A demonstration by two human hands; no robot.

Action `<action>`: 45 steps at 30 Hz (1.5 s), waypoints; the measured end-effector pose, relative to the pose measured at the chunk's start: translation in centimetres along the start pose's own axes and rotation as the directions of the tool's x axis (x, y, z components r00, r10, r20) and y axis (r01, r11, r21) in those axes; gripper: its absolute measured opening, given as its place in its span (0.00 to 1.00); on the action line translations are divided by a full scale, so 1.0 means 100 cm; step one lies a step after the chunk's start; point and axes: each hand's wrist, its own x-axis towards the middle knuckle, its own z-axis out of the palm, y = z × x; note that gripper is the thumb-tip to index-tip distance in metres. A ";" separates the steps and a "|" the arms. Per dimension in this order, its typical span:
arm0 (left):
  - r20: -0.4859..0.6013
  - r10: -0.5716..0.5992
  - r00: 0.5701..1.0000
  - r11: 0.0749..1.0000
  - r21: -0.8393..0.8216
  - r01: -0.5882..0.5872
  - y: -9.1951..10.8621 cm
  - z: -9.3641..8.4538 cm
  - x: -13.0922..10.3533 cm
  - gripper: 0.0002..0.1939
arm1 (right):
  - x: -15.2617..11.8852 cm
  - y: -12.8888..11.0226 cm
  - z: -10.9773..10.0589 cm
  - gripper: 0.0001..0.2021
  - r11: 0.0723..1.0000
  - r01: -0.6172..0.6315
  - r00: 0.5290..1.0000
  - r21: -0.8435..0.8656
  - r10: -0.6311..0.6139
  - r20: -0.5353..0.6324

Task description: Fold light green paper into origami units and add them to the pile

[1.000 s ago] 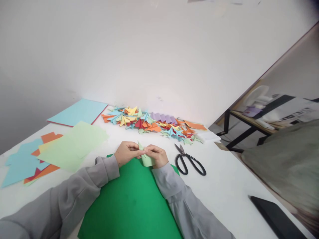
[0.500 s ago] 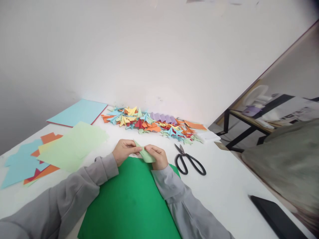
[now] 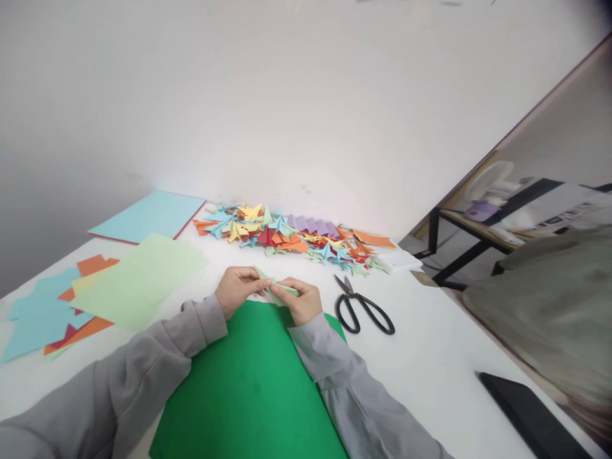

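Note:
Between my two hands is a small piece of light green folded paper [image 3: 285, 291], partly covered by fingers. My left hand [image 3: 238, 290] pinches its left end with thumb and forefinger. On the other side my right hand [image 3: 302, 301] grips the paper, thumb laid along a fold. Both hands are just above the far edge of a big green sheet [image 3: 248, 382] on the white table. Black-handled scissors [image 3: 356, 305] lie slightly apart at the blades, right of my right hand.
A heap of colourful folded paper pieces [image 3: 282, 236] runs along the wall. Loose coloured sheets [image 3: 138, 274] overlap on the left, with a light blue sheet [image 3: 153, 213] behind. A dark flat device [image 3: 530, 408] lies near the right edge. Beyond stands a black-framed table [image 3: 471, 229].
My right thumb and fingers have shifted over the light green paper, and its lower flap now looks narrower and turned up. My left hand keeps its pinch in nearly the same place.

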 end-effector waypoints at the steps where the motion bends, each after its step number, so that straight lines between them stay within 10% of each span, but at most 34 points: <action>1: -0.001 -0.001 1.000 1.000 -0.002 0.001 0.000 0.000 0.000 0.13 | 0.000 0.001 0.000 0.07 1.000 -0.003 1.000 0.011 0.003 0.002; 30: 0.040 -0.115 0.993 0.993 -0.008 0.115 -0.003 -0.004 0.002 0.13 | 0.004 0.001 -0.005 0.10 0.963 -0.239 0.969 0.120 0.229 0.096; 45: 0.163 -0.117 0.980 0.989 0.106 0.100 0.002 -0.006 0.001 0.11 | 0.006 -0.003 -0.011 0.06 0.993 -0.100 0.982 0.064 0.089 0.164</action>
